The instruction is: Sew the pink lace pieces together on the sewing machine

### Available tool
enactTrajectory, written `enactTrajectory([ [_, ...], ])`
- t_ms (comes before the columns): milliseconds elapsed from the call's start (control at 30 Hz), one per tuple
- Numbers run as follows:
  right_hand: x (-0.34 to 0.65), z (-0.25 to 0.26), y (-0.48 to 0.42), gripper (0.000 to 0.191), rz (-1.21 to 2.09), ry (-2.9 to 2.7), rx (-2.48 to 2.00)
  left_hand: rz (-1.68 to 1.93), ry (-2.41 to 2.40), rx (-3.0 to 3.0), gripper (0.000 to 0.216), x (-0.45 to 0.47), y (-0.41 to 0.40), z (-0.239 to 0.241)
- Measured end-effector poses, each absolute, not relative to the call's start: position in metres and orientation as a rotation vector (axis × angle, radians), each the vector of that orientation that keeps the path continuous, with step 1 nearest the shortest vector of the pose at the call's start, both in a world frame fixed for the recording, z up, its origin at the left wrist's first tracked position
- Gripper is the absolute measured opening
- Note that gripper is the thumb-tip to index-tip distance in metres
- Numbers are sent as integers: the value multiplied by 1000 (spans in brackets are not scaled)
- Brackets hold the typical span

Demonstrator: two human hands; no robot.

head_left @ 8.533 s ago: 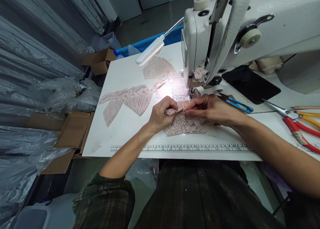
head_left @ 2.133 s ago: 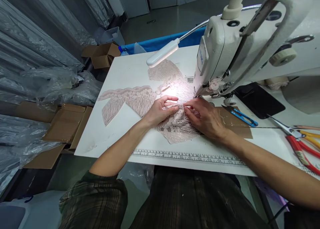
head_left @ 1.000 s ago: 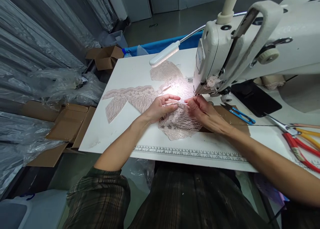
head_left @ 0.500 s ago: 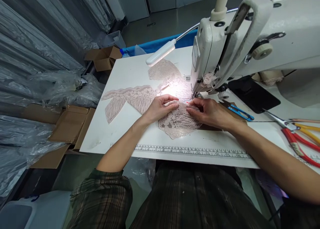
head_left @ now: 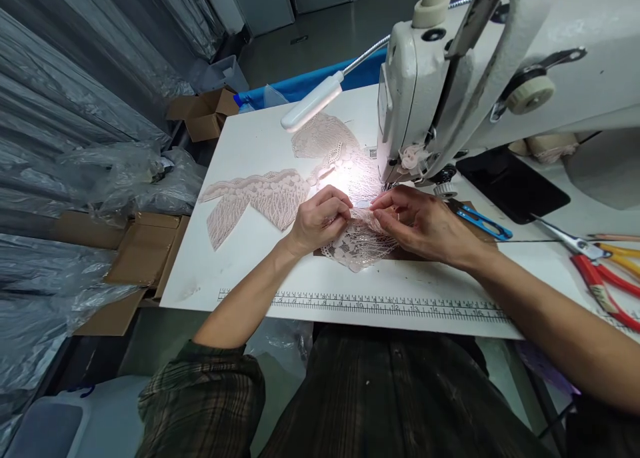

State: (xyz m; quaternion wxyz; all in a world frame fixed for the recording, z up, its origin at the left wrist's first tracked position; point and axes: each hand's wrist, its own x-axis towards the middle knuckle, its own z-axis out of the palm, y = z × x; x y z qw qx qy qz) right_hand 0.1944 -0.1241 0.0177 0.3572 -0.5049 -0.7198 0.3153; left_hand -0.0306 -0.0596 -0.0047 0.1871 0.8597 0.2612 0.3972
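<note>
Pinching the near lace piece [head_left: 357, 250] at its far edge: left hand [head_left: 323, 221] curled closed, right hand [head_left: 423, 223] gripping between thumb and forefinger. Piece sits between sewing machine [head_left: 404, 98] and ruler [head_left: 360, 305] along the table [head_left: 200, 271]'s front edge. Patterned lace [head_left: 277, 198] nearer left edge.

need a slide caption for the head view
Left hand and right hand handle pale pink lace at a sewing machine.

Lace piece [head_left: 359, 248] — openwork cloth (matt, textured); sewing machine [head_left: 407, 91] — smooth, glossy painted metal
</note>
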Motion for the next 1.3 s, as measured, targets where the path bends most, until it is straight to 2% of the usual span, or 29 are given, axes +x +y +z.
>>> enactTrajectory([
  [233, 176, 9, -125, 23, 613, -1850, -1176, 1178, 631, 2401, 15, -28, -62, -3],
  [400, 165, -1, -127, 22, 338, -1938, -1252, 1210, 716, 2364, 13, -24, -66, -6],
  [500, 163, -3, -127, 20, 292, -1958, -1286, 1226, 717, 2328, 12, -23, -68, -8],
  [633, 164, 0, -128, 19, 345, -1894, -1258, 1201, 773, 2258, 11, -22, -69, -8],
  [833, 168, 3, -127, 19, 668, -1702, -1291, 1185, 863, 2211, 12, -23, -68, -7],
  [1033, 172, 5, -122, 34, 777, -1614, -1350, 1149, 845, 2249, 12, -23, -67, -7],
  [1133, 173, 4, -122, 37, 682, -1705, -1355, 1162, 785, 2274, 12, -23, -67, -8],
  [1300, 175, -6, -123, 18, 292, -2009, -1445, 1213, 918, 2317, 9, -26, -63, -5],
])
